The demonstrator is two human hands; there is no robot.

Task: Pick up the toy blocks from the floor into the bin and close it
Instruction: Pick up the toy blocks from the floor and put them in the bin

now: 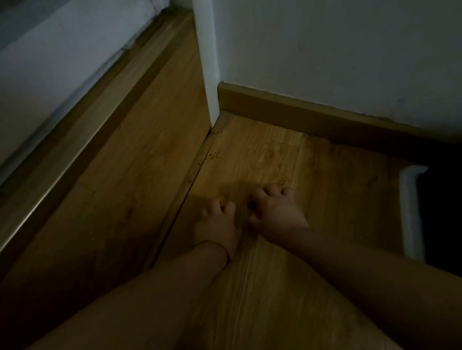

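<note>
The scene is dim. My left hand (218,223) and my right hand (274,212) lie close together, palms down, on the wooden floor (250,157), with their fingers curled toward the boards. A small dark spot shows by my right hand's thumb, and I cannot make out what it is. No toy block is plainly visible, and whatever may be under the fingers is hidden. At the right edge stands a container with a pale rim (411,213) and a dark inside, perhaps the bin. It sits well to the right of my right hand.
A white wall corner (207,55) with a wooden skirting board (288,107) rises just beyond the hands. A wooden threshold strip (187,185) runs diagonally left of my left hand. Pale fabric (44,50) lies at the far left.
</note>
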